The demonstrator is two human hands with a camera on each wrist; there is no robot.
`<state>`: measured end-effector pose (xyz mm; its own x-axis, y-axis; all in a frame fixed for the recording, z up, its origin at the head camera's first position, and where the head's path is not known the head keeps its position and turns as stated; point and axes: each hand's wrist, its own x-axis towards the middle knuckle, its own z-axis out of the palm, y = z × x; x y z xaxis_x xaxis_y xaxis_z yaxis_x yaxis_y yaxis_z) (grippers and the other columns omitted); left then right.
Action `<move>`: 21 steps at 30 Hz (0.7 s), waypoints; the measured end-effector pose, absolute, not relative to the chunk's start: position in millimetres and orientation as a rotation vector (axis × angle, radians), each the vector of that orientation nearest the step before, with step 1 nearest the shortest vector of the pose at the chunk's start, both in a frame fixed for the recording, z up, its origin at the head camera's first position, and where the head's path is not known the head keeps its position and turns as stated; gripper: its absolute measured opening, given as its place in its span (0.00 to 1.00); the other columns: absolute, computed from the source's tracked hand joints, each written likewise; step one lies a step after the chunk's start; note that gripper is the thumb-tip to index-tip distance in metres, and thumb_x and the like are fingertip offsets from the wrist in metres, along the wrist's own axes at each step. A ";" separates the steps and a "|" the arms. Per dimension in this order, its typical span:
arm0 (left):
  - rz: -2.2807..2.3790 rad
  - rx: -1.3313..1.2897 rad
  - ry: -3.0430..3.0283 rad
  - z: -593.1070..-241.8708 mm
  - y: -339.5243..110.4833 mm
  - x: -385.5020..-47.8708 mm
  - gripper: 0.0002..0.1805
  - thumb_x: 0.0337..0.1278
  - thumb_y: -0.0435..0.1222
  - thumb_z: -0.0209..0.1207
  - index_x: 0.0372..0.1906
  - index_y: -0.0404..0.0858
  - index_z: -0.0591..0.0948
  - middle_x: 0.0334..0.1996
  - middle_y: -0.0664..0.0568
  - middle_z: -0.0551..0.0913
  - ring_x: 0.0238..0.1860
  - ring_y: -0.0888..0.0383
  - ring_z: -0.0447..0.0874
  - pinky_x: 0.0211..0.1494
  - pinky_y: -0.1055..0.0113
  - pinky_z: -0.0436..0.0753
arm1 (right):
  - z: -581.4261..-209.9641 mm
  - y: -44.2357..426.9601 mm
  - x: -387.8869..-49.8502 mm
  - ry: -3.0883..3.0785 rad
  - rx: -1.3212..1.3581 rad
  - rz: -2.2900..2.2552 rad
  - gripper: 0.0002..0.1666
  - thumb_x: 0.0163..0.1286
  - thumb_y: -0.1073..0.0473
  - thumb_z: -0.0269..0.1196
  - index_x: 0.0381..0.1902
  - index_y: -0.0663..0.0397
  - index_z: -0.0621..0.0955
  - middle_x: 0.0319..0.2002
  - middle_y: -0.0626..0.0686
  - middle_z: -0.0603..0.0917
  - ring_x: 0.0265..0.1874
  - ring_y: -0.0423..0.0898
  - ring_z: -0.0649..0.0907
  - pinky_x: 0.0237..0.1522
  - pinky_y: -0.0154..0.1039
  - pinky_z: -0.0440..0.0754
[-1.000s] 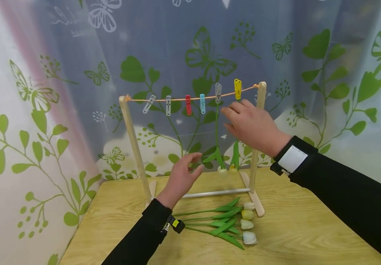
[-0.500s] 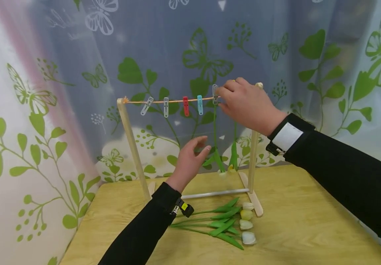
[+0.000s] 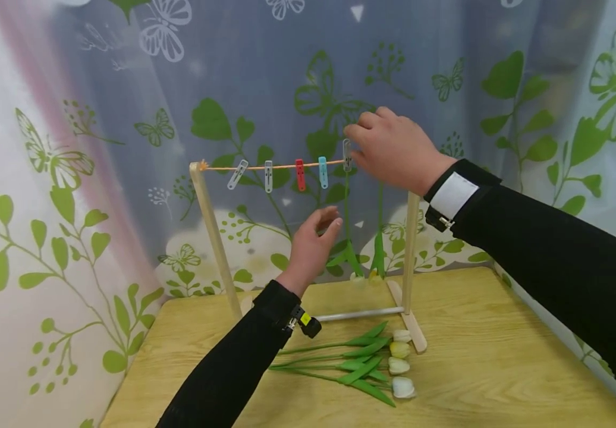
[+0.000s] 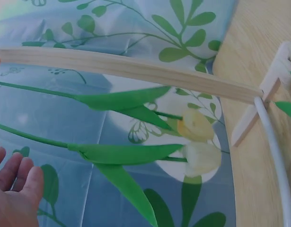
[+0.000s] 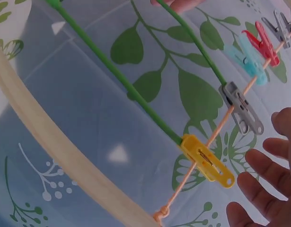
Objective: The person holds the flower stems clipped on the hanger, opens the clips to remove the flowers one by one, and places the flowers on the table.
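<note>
An orange cord (image 3: 283, 167) runs between the posts of a wooden frame (image 3: 211, 226). A grey clothespin (image 5: 243, 109) and a yellow clothespin (image 5: 207, 161) each hold a green stem on the cord. From these stems a white tulip (image 4: 202, 158) and a yellow tulip (image 4: 196, 125) hang head down. My right hand (image 3: 393, 145) is raised beside the grey clothespin, hiding the yellow one in the head view. Its fingers are loosely bent and apart from both clips in the right wrist view. Lower down, my left hand (image 3: 310, 249) has relaxed fingers near the white tulip's stem, holding nothing.
A blue clothespin (image 3: 323, 172), a red clothespin (image 3: 300, 174) and two grey ones sit along the cord leftward. Several tulips (image 3: 403, 388) lie on the wooden table (image 3: 500, 356) before the frame's white crossbar (image 3: 356, 314). A patterned curtain (image 3: 265, 71) stands behind.
My right hand has risen from below the yellow clothespin to beside the clips at cord height. My left hand has moved up and slightly right. The hanging tulips stay clipped.
</note>
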<state>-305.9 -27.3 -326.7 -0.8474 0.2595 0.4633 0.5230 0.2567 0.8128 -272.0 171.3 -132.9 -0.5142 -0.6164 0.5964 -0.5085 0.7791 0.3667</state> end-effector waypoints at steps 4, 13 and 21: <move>-1.693 -0.691 -2.256 -317.5 -18.5 -309.8 0.25 0.71 0.57 0.52 0.69 0.60 0.70 0.60 0.68 0.75 0.62 0.64 0.73 0.64 0.63 0.78 | -124.6 166.0 -277.2 -2.287 0.835 -0.182 0.24 0.76 0.52 0.60 0.63 0.59 0.78 0.51 0.62 0.79 0.43 0.59 0.75 0.41 0.53 0.82; -1.771 -0.707 -2.254 -311.5 -6.9 -317.9 0.28 0.72 0.56 0.52 0.72 0.55 0.68 0.64 0.64 0.73 0.63 0.63 0.72 0.65 0.63 0.76 | -114.8 155.7 -288.1 -2.470 0.838 -0.211 0.28 0.80 0.48 0.54 0.69 0.58 0.73 0.58 0.62 0.76 0.55 0.62 0.73 0.53 0.57 0.80; -1.775 -0.685 -2.236 -306.8 3.8 -318.3 0.29 0.72 0.59 0.49 0.72 0.57 0.67 0.65 0.61 0.73 0.63 0.62 0.72 0.64 0.63 0.77 | -116.1 156.0 -294.9 -2.556 0.805 -0.291 0.30 0.80 0.46 0.53 0.69 0.59 0.72 0.59 0.63 0.76 0.59 0.63 0.74 0.57 0.59 0.80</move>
